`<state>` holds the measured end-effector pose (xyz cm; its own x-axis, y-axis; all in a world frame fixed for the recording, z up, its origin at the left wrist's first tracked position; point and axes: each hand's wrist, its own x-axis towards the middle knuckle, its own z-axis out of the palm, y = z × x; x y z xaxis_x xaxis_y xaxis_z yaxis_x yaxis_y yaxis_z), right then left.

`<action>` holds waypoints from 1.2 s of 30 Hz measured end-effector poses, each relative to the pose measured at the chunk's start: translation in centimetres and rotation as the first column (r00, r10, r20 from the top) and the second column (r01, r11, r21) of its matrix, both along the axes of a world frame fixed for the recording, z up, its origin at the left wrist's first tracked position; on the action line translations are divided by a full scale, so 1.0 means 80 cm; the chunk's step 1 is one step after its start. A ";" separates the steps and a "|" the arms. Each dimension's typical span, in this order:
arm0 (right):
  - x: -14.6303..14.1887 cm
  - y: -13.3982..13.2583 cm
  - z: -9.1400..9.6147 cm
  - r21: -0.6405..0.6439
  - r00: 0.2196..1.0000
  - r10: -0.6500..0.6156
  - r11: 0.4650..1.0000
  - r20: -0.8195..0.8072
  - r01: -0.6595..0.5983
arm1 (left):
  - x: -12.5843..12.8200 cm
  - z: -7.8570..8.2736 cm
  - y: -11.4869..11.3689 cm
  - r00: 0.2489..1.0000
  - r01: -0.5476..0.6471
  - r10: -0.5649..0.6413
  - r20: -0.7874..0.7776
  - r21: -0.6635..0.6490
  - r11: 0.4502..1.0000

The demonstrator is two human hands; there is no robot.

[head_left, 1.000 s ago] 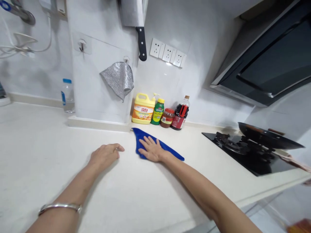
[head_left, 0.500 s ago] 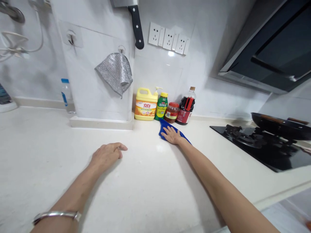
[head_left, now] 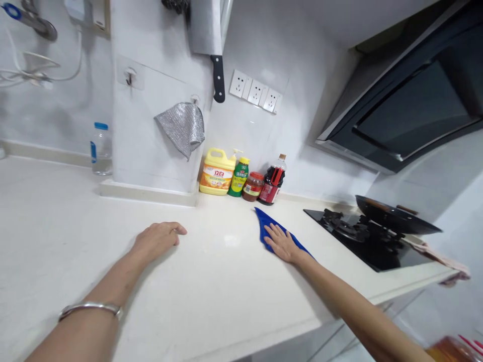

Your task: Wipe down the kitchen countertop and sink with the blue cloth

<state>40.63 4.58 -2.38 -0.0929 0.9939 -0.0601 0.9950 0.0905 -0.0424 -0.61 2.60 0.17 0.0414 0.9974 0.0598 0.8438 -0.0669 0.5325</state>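
Observation:
My right hand [head_left: 281, 243] lies flat with its fingers spread on a blue cloth [head_left: 268, 220], pressing it against the white countertop [head_left: 211, 291]. One pointed corner of the cloth reaches past my fingertips towards the bottles, and another edge shows beside my wrist. To the left, my left hand [head_left: 157, 240] rests on the counter, empty, with the index finger extended and the others loosely bent. Beyond my hands, against the wall, stand a yellow detergent jug [head_left: 217, 172], a green sauce bottle [head_left: 239, 178], a red-lidded jar [head_left: 253, 187] and a dark sauce bottle [head_left: 273, 181].
At right, a black gas stove [head_left: 362, 236] carries a wok [head_left: 392, 216] beneath a range hood [head_left: 415, 110]. A clear water bottle [head_left: 101, 151] stands at back left. A cleaver [head_left: 207, 40] and a silver mesh cloth [head_left: 184, 128] hang on the wall.
My right hand has drawn the blue cloth back from the bottles, towards me and to the right. My left hand stays nearly in place. The camera view has turned and tilted.

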 end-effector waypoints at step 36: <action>-0.217 0.130 0.012 -0.032 0.968 0.227 0.972 -0.107 -0.232 | 0.011 0.005 -0.009 0.998 -0.056 0.054 -0.042 -0.049 0.997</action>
